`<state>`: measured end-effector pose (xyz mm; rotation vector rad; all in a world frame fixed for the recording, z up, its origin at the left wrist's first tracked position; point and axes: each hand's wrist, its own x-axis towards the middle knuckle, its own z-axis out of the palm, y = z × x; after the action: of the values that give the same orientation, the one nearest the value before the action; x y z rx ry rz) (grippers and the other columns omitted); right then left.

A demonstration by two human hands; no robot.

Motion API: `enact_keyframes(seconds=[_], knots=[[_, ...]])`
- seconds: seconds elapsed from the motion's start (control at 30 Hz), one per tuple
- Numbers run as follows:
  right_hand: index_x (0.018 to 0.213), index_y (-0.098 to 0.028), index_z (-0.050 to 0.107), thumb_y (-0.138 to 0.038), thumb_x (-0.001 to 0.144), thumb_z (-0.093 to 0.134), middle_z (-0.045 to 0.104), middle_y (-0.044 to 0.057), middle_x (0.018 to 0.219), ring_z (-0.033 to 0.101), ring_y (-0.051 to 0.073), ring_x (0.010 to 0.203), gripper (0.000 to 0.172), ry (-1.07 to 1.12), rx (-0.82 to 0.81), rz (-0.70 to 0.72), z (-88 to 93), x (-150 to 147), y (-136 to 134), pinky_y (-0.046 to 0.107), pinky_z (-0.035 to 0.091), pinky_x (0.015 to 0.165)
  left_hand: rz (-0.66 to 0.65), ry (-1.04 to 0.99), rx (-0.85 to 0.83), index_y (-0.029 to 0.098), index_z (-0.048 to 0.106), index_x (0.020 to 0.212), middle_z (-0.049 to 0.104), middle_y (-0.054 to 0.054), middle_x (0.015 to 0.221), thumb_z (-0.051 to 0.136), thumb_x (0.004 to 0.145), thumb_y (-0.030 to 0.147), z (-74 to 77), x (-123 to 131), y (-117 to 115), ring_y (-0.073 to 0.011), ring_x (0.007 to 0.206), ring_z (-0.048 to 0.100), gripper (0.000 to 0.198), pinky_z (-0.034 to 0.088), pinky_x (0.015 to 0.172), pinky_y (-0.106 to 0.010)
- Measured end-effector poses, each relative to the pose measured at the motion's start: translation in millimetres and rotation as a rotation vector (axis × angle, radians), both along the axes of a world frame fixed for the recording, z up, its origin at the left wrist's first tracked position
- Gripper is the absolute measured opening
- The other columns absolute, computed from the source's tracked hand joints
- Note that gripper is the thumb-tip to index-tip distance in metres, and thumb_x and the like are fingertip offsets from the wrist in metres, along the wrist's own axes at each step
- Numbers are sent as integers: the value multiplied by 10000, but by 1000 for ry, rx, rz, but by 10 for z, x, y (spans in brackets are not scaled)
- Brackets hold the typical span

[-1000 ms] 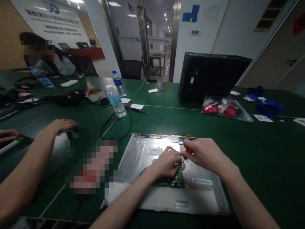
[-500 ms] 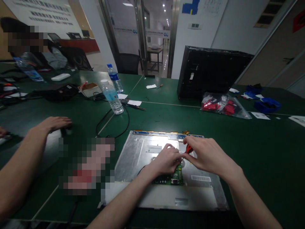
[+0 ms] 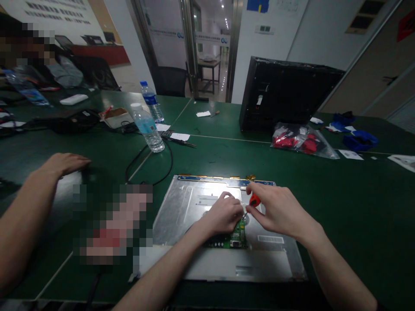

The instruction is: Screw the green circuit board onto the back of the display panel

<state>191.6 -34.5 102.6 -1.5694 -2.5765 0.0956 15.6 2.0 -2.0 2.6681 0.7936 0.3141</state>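
A silver metal display panel (image 3: 191, 203) lies face down on the green table in front of me. A small green circuit board (image 3: 238, 236) sits on its near middle. My left hand (image 3: 223, 214) rests closed on the panel just above the board, fingers curled at the tool's tip. My right hand (image 3: 275, 209) pinches a small red-handled screwdriver (image 3: 253, 200), its tip pointing down toward the board's top edge. What my left fingers pinch is hidden.
A black monitor casing (image 3: 285, 93) stands behind, with a plastic bag of red parts (image 3: 300, 142) before it. Two water bottles (image 3: 147, 127) and a black cable (image 3: 152, 162) lie to the left. Another person's arm (image 3: 39, 185) reaches across the table at far left.
My head has tipped slightly, shifting the scene up-left. My right hand has turned a little on the screwdriver; both hands stay at the same spot on the panel.
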Motion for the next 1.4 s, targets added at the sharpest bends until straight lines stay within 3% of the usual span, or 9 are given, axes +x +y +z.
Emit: enact_keyframes(seconds=[0.1, 0.17, 0.3, 0.5, 0.7, 0.9, 1.1, 1.3, 1.4], knots=[[844, -200, 588, -476, 922, 462, 662, 46, 683, 608, 185, 600, 313, -106, 31, -137, 1, -4, 12, 263, 207, 517, -4, 0, -5, 209, 649, 901, 686, -48, 893, 556, 829, 145, -3, -4, 0, -222, 906, 604, 134, 351, 927, -389], [805, -202, 581, -460, 945, 417, 645, 44, 639, 590, 178, 565, 337, -133, 38, -173, -3, -16, 22, 267, 183, 513, -9, 0, -9, 210, 653, 885, 685, -52, 909, 566, 822, 150, -6, -4, 0, -229, 932, 600, 124, 348, 937, -394], [956, -198, 566, -322, 884, 492, 669, 22, 737, 587, 156, 612, 162, -13, -12, -76, 21, -8, 1, 253, 226, 531, -17, -1, -16, 205, 658, 874, 686, -48, 911, 595, 811, 172, -18, 0, -1, -226, 926, 600, 95, 350, 945, -392], [842, -207, 587, -488, 935, 410, 640, 36, 644, 574, 174, 571, 344, -101, 4, -169, 23, -1, 3, 262, 198, 521, -18, -8, -16, 202, 655, 857, 698, -47, 937, 603, 798, 159, -5, 8, -11, -230, 936, 603, 90, 334, 951, -398], [980, -195, 551, -278, 851, 497, 672, 27, 764, 585, 166, 617, 163, -4, 8, -105, 34, 10, -3, 257, 239, 532, -46, -1, -20, 199, 655, 892, 692, -48, 920, 566, 766, 107, 4, 14, -7, -227, 900, 604, 180, 340, 927, -397], [927, -211, 602, -457, 935, 429, 685, 53, 691, 631, 213, 614, 301, -142, 22, -169, 15, 12, 22, 270, 213, 519, -34, 15, 8, 190, 629, 801, 678, -44, 876, 533, 756, 82, -12, 11, -1, -222, 892, 602, 152, 349, 917, -386], [1013, -199, 552, -301, 858, 536, 692, 20, 758, 634, 188, 640, 186, -37, 9, -63, 34, 45, 4, 261, 255, 531, -35, 36, 19, 188, 637, 849, 680, -53, 878, 531, 762, 85, 6, 24, -16, -219, 877, 606, 171, 356, 909, -379], [1005, -206, 600, -483, 913, 482, 708, 60, 749, 657, 233, 652, 314, -120, 1, -115, 57, 51, -2, 274, 267, 529, -37, 52, 32, 186, 633, 843, 682, -51, 892, 528, 760, 80, 22, 21, -15, -217, 875, 605, 171, 354, 914, -379], [1003, -209, 593, -388, 907, 510, 701, 37, 733, 650, 215, 642, 219, -93, -20, -102, 63, 51, -4, 274, 272, 529, -43, 58, 34, 183, 633, 818, 681, -50, 895, 526, 760, 81, 28, 21, -11, -214, 877, 600, 158, 357, 910, -378]])
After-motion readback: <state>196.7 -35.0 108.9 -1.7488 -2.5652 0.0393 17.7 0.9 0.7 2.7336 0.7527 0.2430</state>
